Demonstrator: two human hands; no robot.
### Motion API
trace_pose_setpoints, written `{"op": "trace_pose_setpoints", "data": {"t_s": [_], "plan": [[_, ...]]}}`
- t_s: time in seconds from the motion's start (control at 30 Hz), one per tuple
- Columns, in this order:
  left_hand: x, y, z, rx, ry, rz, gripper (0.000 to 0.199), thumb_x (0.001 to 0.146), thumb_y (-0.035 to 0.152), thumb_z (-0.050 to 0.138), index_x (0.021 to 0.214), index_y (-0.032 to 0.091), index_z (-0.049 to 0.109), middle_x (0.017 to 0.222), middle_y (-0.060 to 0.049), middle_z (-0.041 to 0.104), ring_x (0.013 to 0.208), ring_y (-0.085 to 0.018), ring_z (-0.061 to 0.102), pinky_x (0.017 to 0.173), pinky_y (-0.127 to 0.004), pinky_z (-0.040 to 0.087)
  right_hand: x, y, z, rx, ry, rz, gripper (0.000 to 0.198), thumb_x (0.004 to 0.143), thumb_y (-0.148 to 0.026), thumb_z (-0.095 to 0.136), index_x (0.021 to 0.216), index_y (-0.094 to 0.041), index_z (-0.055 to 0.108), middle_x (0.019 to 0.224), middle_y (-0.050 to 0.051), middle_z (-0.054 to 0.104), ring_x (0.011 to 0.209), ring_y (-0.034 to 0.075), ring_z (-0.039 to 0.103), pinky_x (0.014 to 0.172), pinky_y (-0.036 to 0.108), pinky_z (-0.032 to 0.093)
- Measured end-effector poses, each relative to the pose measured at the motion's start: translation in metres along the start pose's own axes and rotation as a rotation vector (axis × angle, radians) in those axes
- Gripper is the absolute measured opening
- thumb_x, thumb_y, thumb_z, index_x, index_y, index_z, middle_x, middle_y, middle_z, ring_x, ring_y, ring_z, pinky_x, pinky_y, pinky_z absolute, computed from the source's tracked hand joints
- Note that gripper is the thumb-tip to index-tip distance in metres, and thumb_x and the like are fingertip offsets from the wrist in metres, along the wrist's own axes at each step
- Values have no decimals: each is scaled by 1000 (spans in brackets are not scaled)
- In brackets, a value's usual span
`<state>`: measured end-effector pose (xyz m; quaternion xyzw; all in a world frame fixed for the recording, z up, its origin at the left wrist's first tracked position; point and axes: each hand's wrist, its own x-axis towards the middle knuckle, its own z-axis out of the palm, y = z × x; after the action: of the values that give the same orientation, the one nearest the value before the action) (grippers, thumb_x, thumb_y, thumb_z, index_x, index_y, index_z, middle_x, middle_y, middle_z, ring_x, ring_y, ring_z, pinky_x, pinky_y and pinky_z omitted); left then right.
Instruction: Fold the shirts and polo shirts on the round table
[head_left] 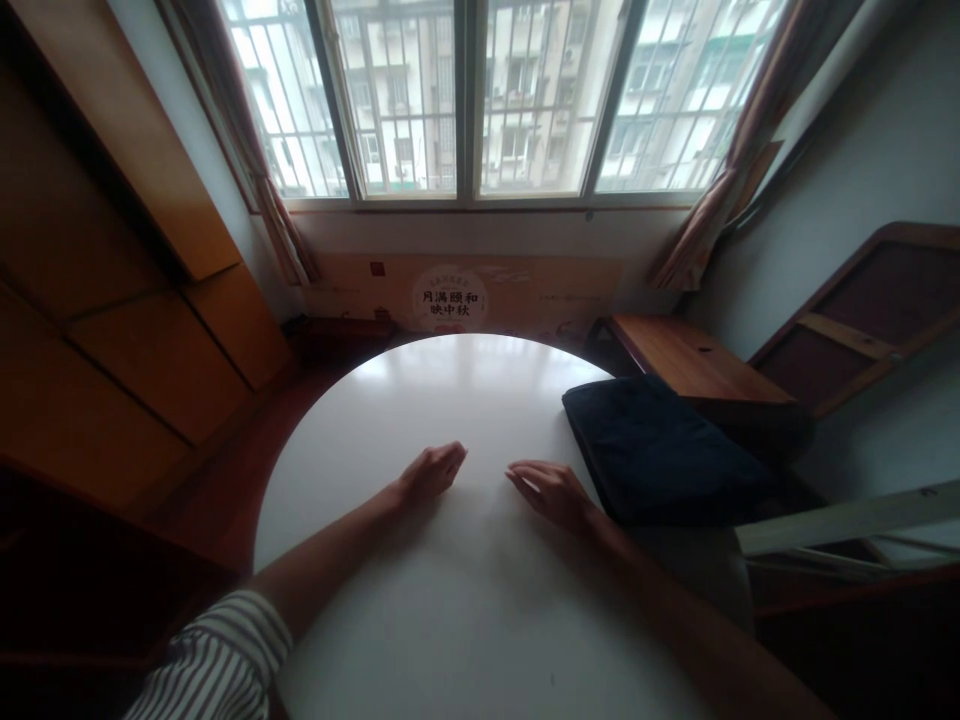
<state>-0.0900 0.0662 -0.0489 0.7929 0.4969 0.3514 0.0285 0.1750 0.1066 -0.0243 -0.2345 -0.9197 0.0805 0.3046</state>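
Observation:
My left hand (433, 471) rests on the white round table (465, 580) with its fingers curled in, and nothing shows in it. Across a short gap of bare tabletop, my right hand (551, 490) has its fingers stretched toward the left, the thumb slightly apart below them. It holds nothing. Just beyond the right hand and wrist lies a dark navy folded cloth or soft bag (667, 450), at the table's right edge. Whether the hand touches it, I cannot tell.
A wooden bench or low table (697, 360) stands behind the right side of the table. Wooden cabinets (112, 300) line the left wall. Ahead are a barred window (525, 110), curtains and a printed banner (555, 290). A framed folding panel (862, 310) leans at right.

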Motion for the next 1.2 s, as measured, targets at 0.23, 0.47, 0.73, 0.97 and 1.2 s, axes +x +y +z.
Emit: {"op": "trace_pose_setpoints", "data": {"t_s": [0.23,0.47,0.73,0.97,1.2], "plan": [[2,3,-5,-61,-70,115,46,100,28,35,54,20,30,53,6,23,47,-9,20,48,-25,21,12,-16,-20,-28,64,-87,29,100,-25,44,89,-21,70,90,7,75,84,20,70,83,35,55],[-1,2,-7,-71,-153,97,28,84,12,37,58,19,32,56,6,26,51,-9,23,52,-25,21,-2,-21,-86,-697,193,445,57,91,-51,52,120,-3,63,132,32,55,125,48,48,102,65,36],[2,0,-3,-166,0,22,32,85,21,43,55,20,32,53,7,26,50,-8,23,51,-23,23,-35,8,-105,-720,102,511,40,99,-19,29,98,-7,67,93,25,71,85,33,70,74,44,56],[10,-19,-27,-189,484,-310,43,91,36,48,57,22,24,51,8,20,47,-8,21,47,-21,23,5,-38,-88,-442,431,-42,32,99,-17,44,127,-11,56,120,19,67,114,28,64,97,43,52],[16,-39,-63,-449,575,-624,39,85,57,54,71,20,49,63,2,55,58,-13,55,59,-24,47,0,-46,-16,34,-62,-94,22,96,-32,57,112,-20,67,115,12,69,108,26,65,89,39,57]]}}
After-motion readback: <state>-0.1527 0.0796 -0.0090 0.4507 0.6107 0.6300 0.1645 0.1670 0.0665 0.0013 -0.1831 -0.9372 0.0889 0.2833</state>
